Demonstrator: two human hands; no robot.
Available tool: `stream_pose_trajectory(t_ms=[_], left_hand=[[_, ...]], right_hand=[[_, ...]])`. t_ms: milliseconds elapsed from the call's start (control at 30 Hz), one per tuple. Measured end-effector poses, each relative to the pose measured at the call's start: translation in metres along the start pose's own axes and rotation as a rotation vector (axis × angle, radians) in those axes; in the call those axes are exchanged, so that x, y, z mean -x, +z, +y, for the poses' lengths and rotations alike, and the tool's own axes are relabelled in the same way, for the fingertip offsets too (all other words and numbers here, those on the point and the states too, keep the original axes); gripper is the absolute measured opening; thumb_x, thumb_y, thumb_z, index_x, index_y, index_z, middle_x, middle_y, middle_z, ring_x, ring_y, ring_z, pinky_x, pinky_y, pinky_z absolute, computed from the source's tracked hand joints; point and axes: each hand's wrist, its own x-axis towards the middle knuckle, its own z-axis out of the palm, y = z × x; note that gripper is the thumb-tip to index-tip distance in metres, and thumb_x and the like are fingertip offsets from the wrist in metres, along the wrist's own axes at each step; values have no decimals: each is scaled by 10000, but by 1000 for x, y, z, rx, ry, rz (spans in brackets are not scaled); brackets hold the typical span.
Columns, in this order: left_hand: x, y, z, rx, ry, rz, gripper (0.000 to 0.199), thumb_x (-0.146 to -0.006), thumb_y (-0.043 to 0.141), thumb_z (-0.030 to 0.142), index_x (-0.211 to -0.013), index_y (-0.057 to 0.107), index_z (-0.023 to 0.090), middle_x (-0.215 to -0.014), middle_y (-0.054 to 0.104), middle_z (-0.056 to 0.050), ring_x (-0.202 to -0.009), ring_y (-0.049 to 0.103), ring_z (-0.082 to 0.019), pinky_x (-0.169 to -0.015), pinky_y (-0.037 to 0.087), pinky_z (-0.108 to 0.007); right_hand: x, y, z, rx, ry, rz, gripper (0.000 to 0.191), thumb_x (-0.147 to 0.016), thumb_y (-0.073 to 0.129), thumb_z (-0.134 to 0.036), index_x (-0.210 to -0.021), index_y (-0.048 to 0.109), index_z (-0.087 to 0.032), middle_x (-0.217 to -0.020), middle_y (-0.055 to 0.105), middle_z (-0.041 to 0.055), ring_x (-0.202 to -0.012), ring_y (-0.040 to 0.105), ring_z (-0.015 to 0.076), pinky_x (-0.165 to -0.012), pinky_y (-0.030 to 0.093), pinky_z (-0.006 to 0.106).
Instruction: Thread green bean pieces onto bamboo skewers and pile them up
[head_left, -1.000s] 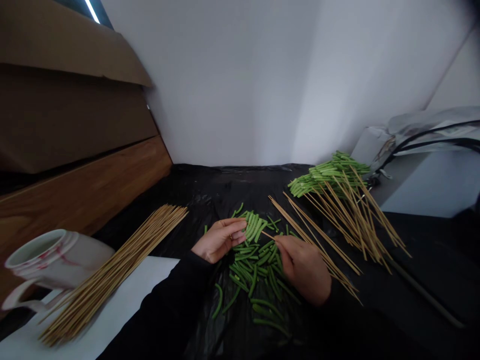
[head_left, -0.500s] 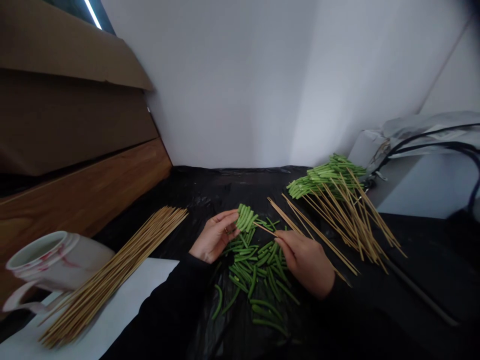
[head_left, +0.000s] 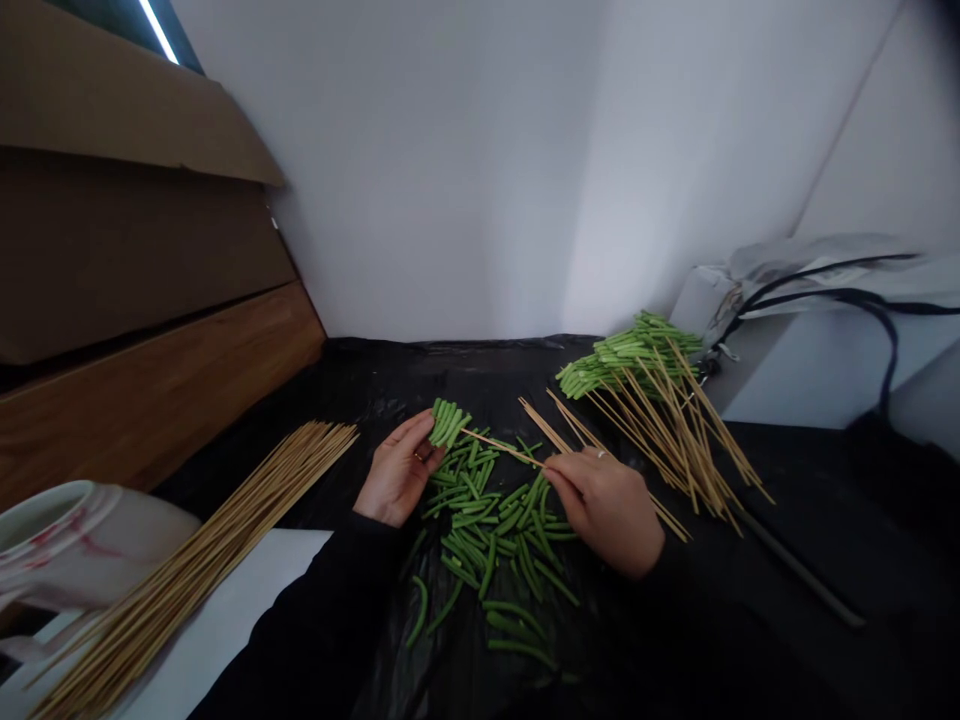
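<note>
My left hand (head_left: 397, 468) pinches a short row of cut green bean pieces (head_left: 448, 424) lined up side by side. From the row's right side a thin wooden skewer (head_left: 504, 447) runs to my right hand (head_left: 609, 508), whose thumb and fingers are closed on its other end. Below and between the hands lies a loose heap of green beans (head_left: 487, 530) on black plastic sheeting (head_left: 390, 375). Behind my right hand, a few bare skewers (head_left: 544, 424) rest on the sheeting.
Skewers loaded with green beans (head_left: 634, 352) are piled at the right, sticks (head_left: 694, 440) toward me. At the left lie a big skewer bundle (head_left: 217, 550), white paper (head_left: 247, 600) and a mug (head_left: 112, 540). Cardboard (head_left: 127, 240) stands back left; black cables (head_left: 847, 295) hang at right.
The hands are farther apart, with more of the skewer showing between the bean row and my right hand. The whole view has shifted, so most things sit farther left.
</note>
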Motion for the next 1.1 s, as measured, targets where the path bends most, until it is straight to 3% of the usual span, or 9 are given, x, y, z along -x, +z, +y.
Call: stream_pose_trajectory(t_ms=[167, 300, 467, 600, 833, 1100], left_hand=[[-2, -1, 2, 16, 36, 42, 114, -728, 701, 100, -827, 698, 157, -802, 726, -19, -656, 646, -99, -664, 537, -231], [-2, -1, 2, 16, 28, 37, 110, -743, 684, 90, -828, 694, 160, -803, 726, -17, -678, 654, -102, -679, 538, -232], [-2, -2, 2, -9, -21, 1, 106, -780, 673, 166, -882, 699, 157, -909, 725, -50, -787, 670, -120, -693, 531, -224], [-2, -3, 2, -39, -76, -3, 124, -814, 631, 174, -914, 703, 158, -951, 714, -57, -803, 664, -111, -660, 522, -199], [-2, -3, 0, -26, -122, -45, 128, -830, 603, 146, -901, 709, 130, -843, 702, -45, -698, 643, -84, -602, 514, -173], [0, -2, -1, -33, -146, -64, 123, -830, 603, 155, -884, 710, 126, -823, 697, -44, -678, 637, -77, -595, 514, -169]], right_hand=[[-3, -9, 3, 75, -47, -114, 250, -918, 452, -255, -780, 658, -220, -709, 660, 10, -770, 559, 158, -762, 343, 267], [-2, -9, 6, 68, -13, -250, 273, -939, 398, -264, -805, 631, -215, -764, 665, 7, -753, 586, 134, -662, 335, 239], [-2, -10, 15, 67, 61, -193, 279, -939, 384, -269, -819, 628, -207, -805, 670, 26, -776, 604, 130, -663, 343, 230], [-4, -13, 37, 168, 219, -127, 268, -928, 396, -292, -849, 638, -211, -837, 683, 33, -770, 609, 146, -632, 331, 248], [-5, -11, 83, 368, 465, -239, 224, -890, 434, -248, -878, 653, -203, -867, 698, 66, -776, 628, 177, -604, 322, 270], [-3, 0, 92, 398, 524, -241, 219, -869, 459, -247, -815, 659, -176, -783, 683, 101, -712, 632, 190, -575, 323, 278]])
